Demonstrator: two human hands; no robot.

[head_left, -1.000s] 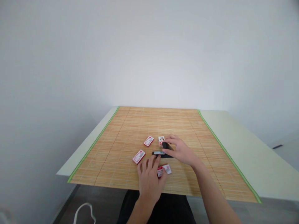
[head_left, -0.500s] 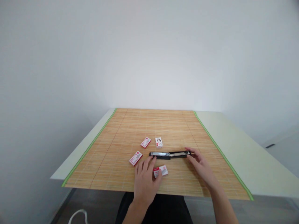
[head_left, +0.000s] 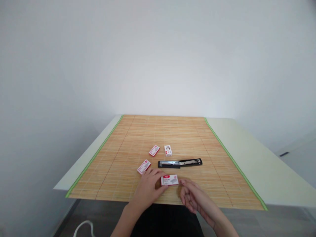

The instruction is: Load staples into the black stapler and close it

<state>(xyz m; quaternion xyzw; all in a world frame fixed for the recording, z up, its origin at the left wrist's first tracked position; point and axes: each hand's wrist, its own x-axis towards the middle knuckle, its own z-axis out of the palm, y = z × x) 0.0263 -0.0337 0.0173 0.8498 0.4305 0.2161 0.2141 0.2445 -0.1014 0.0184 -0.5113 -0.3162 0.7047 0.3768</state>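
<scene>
A black stapler lies swung fully open and flat on the bamboo mat, nobody touching it. Just in front of it, my left hand grips a small red-and-white staple box by its left end, lifted slightly off the mat. My right hand hovers right of the box, fingers loosely curled and apart, holding nothing. Three more small boxes lie on the mat: one at the left, one behind it, and one with a stapler picture.
The mat with green edging covers a pale table that stands against a white wall. The table's near edge runs just under my hands. A white cord lies on the floor at lower left.
My right hand let go of the stapler's right end and drew back toward the box. My left hand left the stapler's left end and took hold of the staple box.
</scene>
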